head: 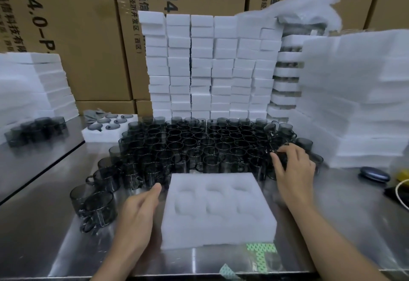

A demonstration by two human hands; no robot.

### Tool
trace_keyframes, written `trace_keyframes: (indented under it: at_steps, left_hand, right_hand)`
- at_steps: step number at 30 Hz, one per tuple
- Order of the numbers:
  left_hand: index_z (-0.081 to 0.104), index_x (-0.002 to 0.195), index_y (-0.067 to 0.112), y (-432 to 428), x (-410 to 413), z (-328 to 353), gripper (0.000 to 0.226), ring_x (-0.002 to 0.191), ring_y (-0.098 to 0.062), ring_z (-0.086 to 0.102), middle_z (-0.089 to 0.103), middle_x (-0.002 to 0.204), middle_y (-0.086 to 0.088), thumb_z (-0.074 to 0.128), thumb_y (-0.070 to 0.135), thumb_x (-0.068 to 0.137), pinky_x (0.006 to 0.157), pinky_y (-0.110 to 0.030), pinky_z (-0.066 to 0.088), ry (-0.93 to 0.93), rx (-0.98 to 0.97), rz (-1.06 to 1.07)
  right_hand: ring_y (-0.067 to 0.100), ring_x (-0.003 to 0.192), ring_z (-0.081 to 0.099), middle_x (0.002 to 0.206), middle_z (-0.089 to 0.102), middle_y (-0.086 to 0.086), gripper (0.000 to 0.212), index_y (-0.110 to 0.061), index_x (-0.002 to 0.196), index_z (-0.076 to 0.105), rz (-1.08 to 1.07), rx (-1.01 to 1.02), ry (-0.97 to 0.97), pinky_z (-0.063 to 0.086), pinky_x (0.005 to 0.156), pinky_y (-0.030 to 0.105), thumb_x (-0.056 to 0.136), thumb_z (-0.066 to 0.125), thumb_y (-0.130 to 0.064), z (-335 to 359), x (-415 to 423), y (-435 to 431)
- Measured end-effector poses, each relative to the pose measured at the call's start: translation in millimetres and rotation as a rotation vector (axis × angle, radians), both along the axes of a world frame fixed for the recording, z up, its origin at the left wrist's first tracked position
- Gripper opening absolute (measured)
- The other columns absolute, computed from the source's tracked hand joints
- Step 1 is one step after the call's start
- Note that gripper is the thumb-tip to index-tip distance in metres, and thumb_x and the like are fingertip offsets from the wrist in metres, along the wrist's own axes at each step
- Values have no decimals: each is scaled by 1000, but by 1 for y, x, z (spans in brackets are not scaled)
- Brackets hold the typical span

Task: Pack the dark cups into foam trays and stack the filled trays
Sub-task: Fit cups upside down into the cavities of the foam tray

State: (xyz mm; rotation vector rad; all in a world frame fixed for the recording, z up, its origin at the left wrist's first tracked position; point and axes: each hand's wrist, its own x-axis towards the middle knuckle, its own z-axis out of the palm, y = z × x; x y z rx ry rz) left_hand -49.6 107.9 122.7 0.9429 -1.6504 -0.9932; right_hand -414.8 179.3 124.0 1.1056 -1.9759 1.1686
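Note:
A white foam tray (218, 225) with empty round hollows lies on the steel table in front of me. Behind it stand several dark smoked-glass cups (194, 141), packed close together. My right hand (294, 165) reaches into the right edge of that group, its fingers curled round a dark cup (281, 158). My left hand (137, 214) hovers at the tray's left side with fingers stretched toward the nearest cups, holding nothing. More dark cups (97, 203) stand at the near left.
Stacks of white foam trays (212, 66) form a wall behind the cups, with more foam (354, 95) at the right and left (33, 81). A foam tray with lids (104, 132) sits at the back left. Cardboard boxes (77, 26) stand behind. A dark case (374, 174) lies right.

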Motion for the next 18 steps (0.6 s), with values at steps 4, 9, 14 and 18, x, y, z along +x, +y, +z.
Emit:
trace_keyframes:
  at_steps: [4, 9, 14, 18]
  left_hand:
    - [30, 56, 24, 2, 2, 6, 61, 54, -12, 28, 26, 57, 6, 51, 67, 93, 64, -41, 22, 26, 30, 16]
    - [38, 56, 19, 3, 3, 8, 59, 54, -15, 27, 28, 57, 0, 55, 36, 110, 60, -38, 22, 101, 49, 25]
    - [61, 64, 16, 6, -6, 30, 46, 57, -10, 47, 53, 60, -4, 54, 20, 110, 51, -16, 38, 258, -54, 8]
    - [75, 111, 31, -4, -47, 78, 22, 94, -4, 72, 77, 104, 7, 62, 13, 106, 73, -18, 57, 269, -178, -97]
  right_hand:
    - [30, 131, 58, 129, 67, 9, 16, -13, 106, 70, 42, -18, -17, 40, 100, 48, 96, 77, -23, 0, 2, 0]
    - [23, 134, 56, 142, 64, 3, 12, -19, 105, 72, 175, -171, -160, 34, 111, 40, 95, 79, -23, 26, 31, 8]
    - [4, 139, 52, 137, 67, -8, 18, -38, 102, 69, 429, -318, -169, 42, 118, 45, 94, 81, -28, 72, 83, 15]
    - [1, 138, 52, 136, 67, -10, 15, -27, 102, 72, 530, -274, -136, 45, 115, 42, 92, 82, -23, 82, 116, 8]
